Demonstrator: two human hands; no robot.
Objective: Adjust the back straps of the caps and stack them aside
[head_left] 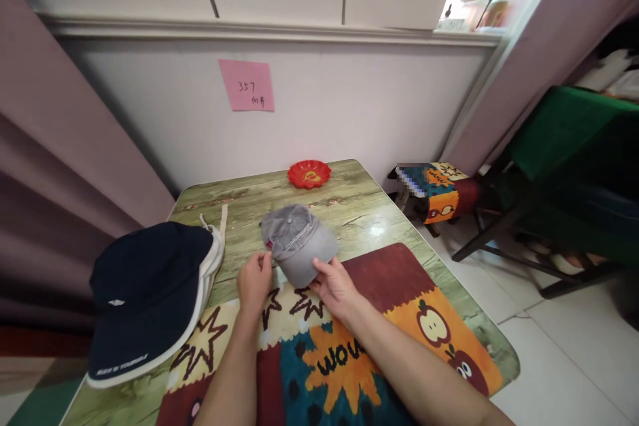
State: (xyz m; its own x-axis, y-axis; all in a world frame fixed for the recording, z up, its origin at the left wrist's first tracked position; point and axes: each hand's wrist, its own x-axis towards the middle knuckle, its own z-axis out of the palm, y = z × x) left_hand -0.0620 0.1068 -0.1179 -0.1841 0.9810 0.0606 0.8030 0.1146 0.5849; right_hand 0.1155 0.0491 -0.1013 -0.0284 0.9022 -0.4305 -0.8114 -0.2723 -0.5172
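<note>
Grey fabric baseball cap, its curved brim angled toward the viewer and to the right, sits between a person's two bare hands, over the far edge of a multicoloured patterned mat on a green wood-grain table. The cap lies just ahead of both wrists, to the right of the left hand and to the left of, and slightly beyond, the right hand. Of the two, the right has the surer contact: thumb on top of the brim, fingers tucked beneath, the grip closed on its near right edge. The left is loosely curled, its fingertips at the cap's left side near a small red mark; whether they pinch the fabric or only rest against it cannot be told. The cap's long axis runs diagonally, from the back of the crown at far left to the brim's front at near right, with the crown upward and the brim sloping down. Well to the left rests a larger navy blue cloth hat with pale edging, its brim also toward the viewer; beyond the cap, a red scalloped dish stands near the table's far edge.
</note>
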